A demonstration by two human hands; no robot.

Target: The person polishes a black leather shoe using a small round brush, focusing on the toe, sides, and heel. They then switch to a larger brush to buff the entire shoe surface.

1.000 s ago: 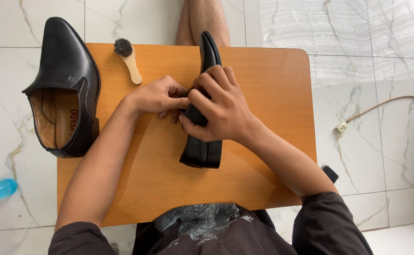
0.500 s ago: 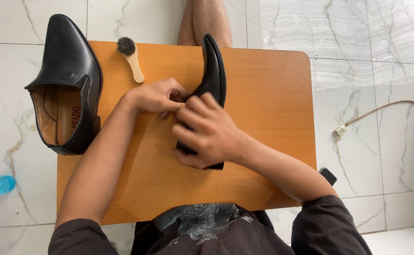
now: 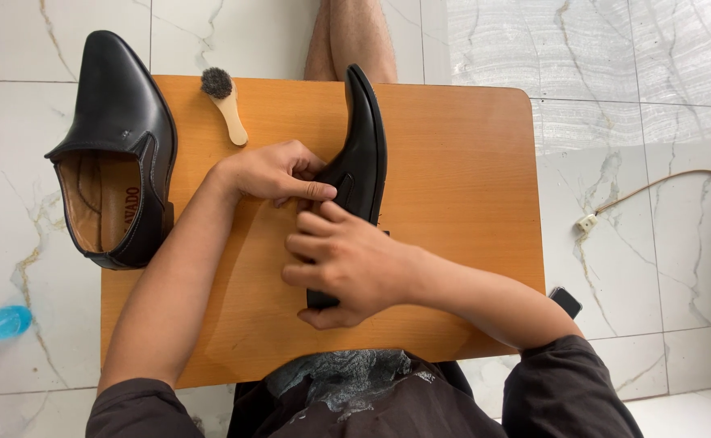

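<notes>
A black leather shoe (image 3: 363, 154) is held on its side at the middle of the wooden table (image 3: 469, 203), toe pointing far. The right hand (image 3: 347, 264) is wrapped closed around its heel end, while the left hand (image 3: 278, 172) is pinched shut against the shoe's upper near the opening. For this handling to go well, the heel should be kept firmly braced so the shoe is not rolled, and pressure from the fingertips is best kept light on the smooth, glossy leather. 1 matching shoe (image 3: 116, 154) is set upright at the left table edge, its tan lining exposed. A small wooden-handled brush (image 3: 225, 101) with dark bristles is laid at the far edge.
</notes>
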